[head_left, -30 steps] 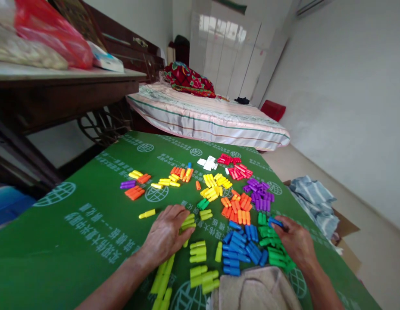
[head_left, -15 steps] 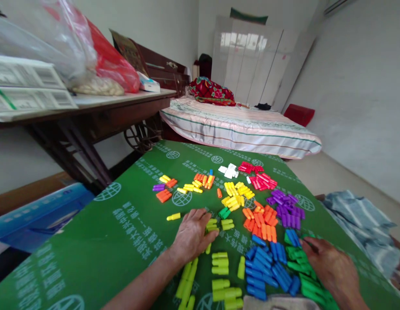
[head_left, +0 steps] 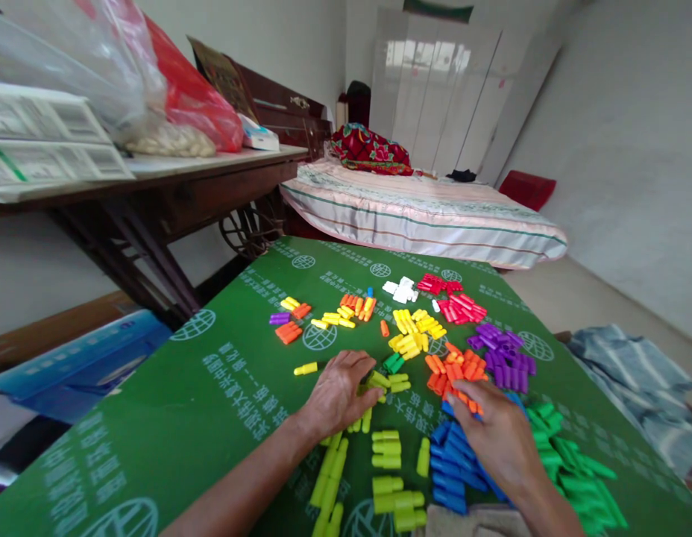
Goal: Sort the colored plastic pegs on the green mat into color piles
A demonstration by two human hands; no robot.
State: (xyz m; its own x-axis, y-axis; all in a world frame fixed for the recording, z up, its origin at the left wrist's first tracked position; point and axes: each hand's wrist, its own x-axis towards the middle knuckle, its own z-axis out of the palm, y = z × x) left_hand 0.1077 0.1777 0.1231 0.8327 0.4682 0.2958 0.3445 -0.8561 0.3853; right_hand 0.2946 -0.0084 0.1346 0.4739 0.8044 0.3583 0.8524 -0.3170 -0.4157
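Bullet-shaped plastic pieces lie in colour groups on a green table. My left hand (head_left: 340, 391) rests at the centre, its fingers and thumb closed around lime-green pieces (head_left: 378, 380). My right hand (head_left: 494, 429) reaches over the blue pieces (head_left: 450, 462), thumb and fingers drawn together at the edge of the orange pieces (head_left: 455, 365). Whether anything is in that pinch is hidden. More lime-green pieces (head_left: 386, 449) lie in short rows nearer me. Green pieces (head_left: 575, 462) are heaped right of my right wrist. Beyond my hands are yellow pieces (head_left: 413, 332) and purple pieces (head_left: 502, 354).
White pieces (head_left: 402, 289) and red pieces (head_left: 461, 307) lie farther back on the green tabletop (head_left: 212, 432). A beige object (head_left: 469, 522) sits at the near edge. A side table (head_left: 212, 165) with bags stands left, a bed (head_left: 424, 209) behind.
My right hand has moved left from the green pieces to the border of the blue and orange ones. My left hand stays nearly in place, and the lime-green pieces by its fingers have shifted.
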